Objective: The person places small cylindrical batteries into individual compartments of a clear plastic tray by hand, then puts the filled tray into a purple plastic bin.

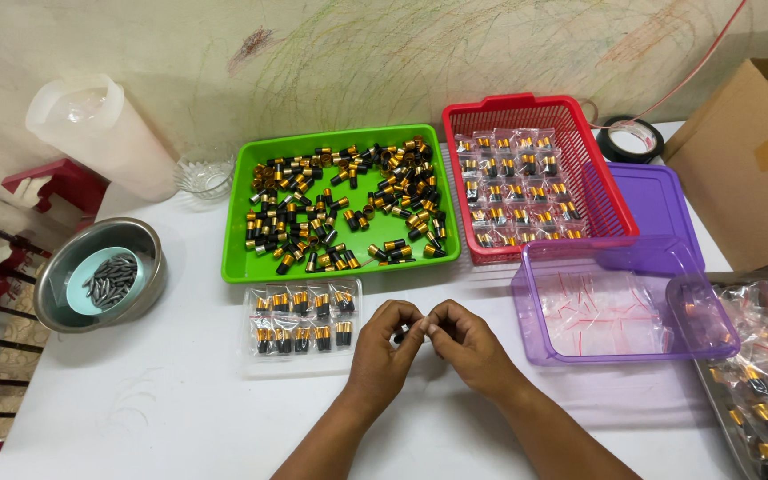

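Pinching one small black piece [402, 335] between both hands [427, 342] near worktop's front edge; grip gently, keep steady.

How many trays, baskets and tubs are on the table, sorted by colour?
Green tray: 1
Red basket: 1
Purple tub: 1
Purple lid: 1
Silver bowl: 1
Total: 5
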